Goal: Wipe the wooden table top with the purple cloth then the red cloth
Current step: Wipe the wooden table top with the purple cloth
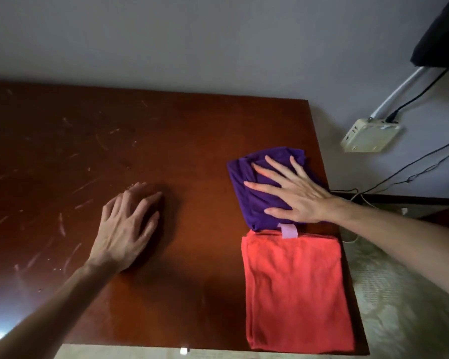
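Nearest me, at about five o'clock on the reddish-brown wooden table top, lies the folded coral-red terry cloth, flat and square to the right edge, untouched. Just beyond it, at about three o'clock and touching its far hem, sits the crumpled deep-purple soft cloth, with a small pale lilac loop tag hanging over the red one. I have my right hand spread flat on the purple cloth, fingers straight and splayed, pressing and not pinching. My left hand rests palm-down on bare wood toward nine o'clock, fingers loosely bent, holding nothing and bracing me.

I judge the purple cloth to be light, limp and thin, apt to bunch and slide under a flat palm on this smooth surface. It should need steady downward pressure through the palm, or a gathering of its folds at the middle of the bundle under my fingers, so it travels with me instead of rolling. Pale scuffs and streaks at ten o'clock are where it has to go.
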Demonstrator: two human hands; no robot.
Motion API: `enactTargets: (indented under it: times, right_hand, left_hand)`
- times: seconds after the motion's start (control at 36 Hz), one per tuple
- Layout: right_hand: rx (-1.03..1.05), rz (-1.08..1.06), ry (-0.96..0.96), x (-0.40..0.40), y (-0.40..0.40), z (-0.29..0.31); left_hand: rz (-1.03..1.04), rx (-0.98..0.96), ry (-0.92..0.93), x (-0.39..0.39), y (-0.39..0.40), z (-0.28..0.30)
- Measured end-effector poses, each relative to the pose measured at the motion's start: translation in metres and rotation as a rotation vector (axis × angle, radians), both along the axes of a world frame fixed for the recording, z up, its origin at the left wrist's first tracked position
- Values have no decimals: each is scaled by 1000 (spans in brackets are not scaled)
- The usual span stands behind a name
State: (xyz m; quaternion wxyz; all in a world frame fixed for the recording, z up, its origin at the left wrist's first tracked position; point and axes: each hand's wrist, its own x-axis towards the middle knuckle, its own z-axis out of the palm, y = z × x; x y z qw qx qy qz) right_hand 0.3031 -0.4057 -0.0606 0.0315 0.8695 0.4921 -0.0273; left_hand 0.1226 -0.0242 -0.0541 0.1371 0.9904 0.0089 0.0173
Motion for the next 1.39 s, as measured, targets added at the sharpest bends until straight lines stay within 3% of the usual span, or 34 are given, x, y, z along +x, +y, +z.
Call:
enactTargets:
  times: [0.14,0.25,0.44,0.64,0.75,0.83,0.94,1.11,1.28,1.39]
  right_hand:
    - [-57,155,24,60,31,5]
    - [-34,150,73,109,72,9]
    - [66,-121,128,182,170,9]
    - [151,-375,142,181,208,0]
    - [177,-442,131,146,216,-4]
    - [184,-454,117,100,220,-5]
    - [186,-454,92,15,222,-7]
    - [164,-472,76,-128,238,-10]
    - [210,-352,32,-263,268,-13]
    - [175,-304,51,-293,293,-10]
  left_hand:
    - [-35,2,56,-6,10,-12]
    - [-46,15,48,-4,8,-13]
    - [-67,60,41,-1,11,-14]
    - [-87,57,22,0,15,-21]
    - [-85,56,-2,-1,16,-23]
    - [-76,-53,-67,1,17,-21]
    - [15,-293,-118,24,18,-19]
    - [-39,-398,-154,5,39,-6]
    - [-15,-33,-150,-60,154,12]
    - [5,95,-76,-111,210,6]
